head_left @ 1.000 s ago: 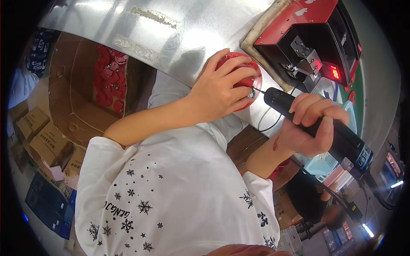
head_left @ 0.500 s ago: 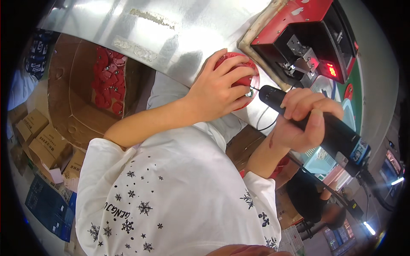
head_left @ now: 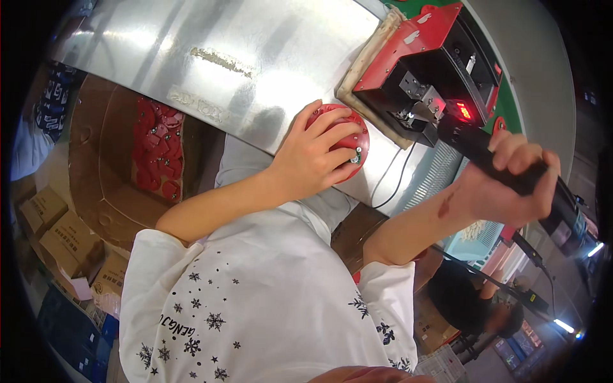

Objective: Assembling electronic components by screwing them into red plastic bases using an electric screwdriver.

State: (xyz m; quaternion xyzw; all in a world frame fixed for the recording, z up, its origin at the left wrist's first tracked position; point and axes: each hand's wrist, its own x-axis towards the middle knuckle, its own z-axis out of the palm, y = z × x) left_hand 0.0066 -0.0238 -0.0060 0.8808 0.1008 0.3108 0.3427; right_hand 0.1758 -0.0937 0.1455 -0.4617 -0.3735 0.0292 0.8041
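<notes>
My left hand (head_left: 306,156) lies over a round red plastic housing (head_left: 359,137) on the metal tabletop, its fingers curled across the top and gripping it. Near the housing's right edge a small opening shows metal and green parts. My right hand (head_left: 504,185) is wrapped round a black electric screwdriver (head_left: 471,145), raised to the right of the housing. The screwdriver's front end is close to the outlet of a red and black screw feeder (head_left: 399,64) with a lit red display. I cannot make out the bit's tip.
A cardboard box (head_left: 102,153) on the left holds several red plastic parts (head_left: 156,143). A light blue basket (head_left: 476,246) stands below my right forearm. A black cable (head_left: 394,191) hangs over the table's edge. Another person (head_left: 456,293) sits at the lower right.
My right hand has moved the screwdriver away from the housing, up and right to the screw feeder. My left hand still grips the housing; the view has shifted somewhat.
</notes>
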